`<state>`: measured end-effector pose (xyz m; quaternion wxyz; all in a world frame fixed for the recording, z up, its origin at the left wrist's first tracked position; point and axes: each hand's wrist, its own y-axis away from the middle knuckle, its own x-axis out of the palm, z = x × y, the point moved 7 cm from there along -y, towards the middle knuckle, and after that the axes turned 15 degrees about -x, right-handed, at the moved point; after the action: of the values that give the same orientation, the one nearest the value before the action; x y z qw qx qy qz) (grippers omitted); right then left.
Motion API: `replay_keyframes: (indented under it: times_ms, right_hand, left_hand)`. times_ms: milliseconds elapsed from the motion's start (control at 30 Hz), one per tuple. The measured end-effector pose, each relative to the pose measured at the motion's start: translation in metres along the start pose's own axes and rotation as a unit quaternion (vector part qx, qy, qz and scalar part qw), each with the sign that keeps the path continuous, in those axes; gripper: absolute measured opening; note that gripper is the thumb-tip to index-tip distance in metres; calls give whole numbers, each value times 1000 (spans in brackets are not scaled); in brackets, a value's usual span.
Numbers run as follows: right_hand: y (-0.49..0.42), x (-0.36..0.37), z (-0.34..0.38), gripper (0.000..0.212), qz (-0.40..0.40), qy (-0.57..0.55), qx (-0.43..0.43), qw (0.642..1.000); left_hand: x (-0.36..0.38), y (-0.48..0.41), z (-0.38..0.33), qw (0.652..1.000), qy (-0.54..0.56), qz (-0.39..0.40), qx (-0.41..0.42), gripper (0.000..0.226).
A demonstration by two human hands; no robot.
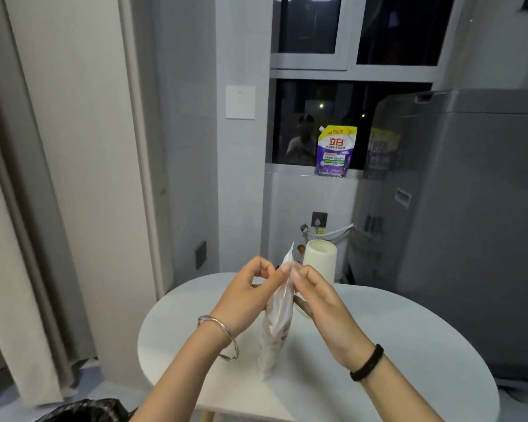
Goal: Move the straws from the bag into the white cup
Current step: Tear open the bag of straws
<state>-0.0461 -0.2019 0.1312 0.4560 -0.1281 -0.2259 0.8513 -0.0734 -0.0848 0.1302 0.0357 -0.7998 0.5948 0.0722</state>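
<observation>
**Both hands at the bag's mouth, cup waiting behind**

From where I stand, the left hand (247,295) pinches one side of the bag's top between thumb and fingertips. The bag (276,327) hangs upright over the white table (409,345), its contents only a pale blur through the plastic. The right hand (319,300) pinches the opposite side. The white cup (320,263) stands just behind, near the table's far edge. A hard tug could, I reckon, split the bag and scatter straws, or send knuckles forward into the cup.
</observation>
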Motion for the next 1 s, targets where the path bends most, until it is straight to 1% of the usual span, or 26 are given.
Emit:
replay_keyframes:
  times_ms: [33,133,233,300,367,433,533,633,767,867,1000]
  right_hand:
    - [1,0,0,53,-1,4,-1,1000]
    - [2,2,3,53,-15,16,-6,1000]
    - [3,2,2,57,-32,12,-15,999]
    - [4,3,0,53,-34,5,-17,999]
    - [4,5,-3,43,-31,-1,-20,999]
    - [5,7,-5,36,-18,-6,-28,999]
    - [5,8,-9,30,0,11,-46,999]
    - [5,8,-11,27,1,17,-53,998]
    - [6,12,-9,25,-14,-12,-53,998]
    - [6,16,-10,21,-8,-28,-52,998]
    - [10,19,-16,22,-16,-68,-29,997]
  left_hand:
    - [1,3,-2,1000,-1,-4,5,50]
    - [2,9,-5,1000,1,-7,11,30]
    - [1,11,-4,1000,3,-1,17,26]
    - [0,12,-5,1000,-3,3,30,24]
    - [-1,13,-5,999,-14,4,41,21]
    - [-1,12,-5,998,-25,4,49,23]
    - [-1,11,-2,998,-32,4,59,28]
    - [-1,9,2,997,-36,-8,69,28]
    - [0,10,4,995,-43,-32,84,27]
    - [0,10,4,994,-52,-32,89,29]
    - [1,13,3,988,-98,-44,110,33]
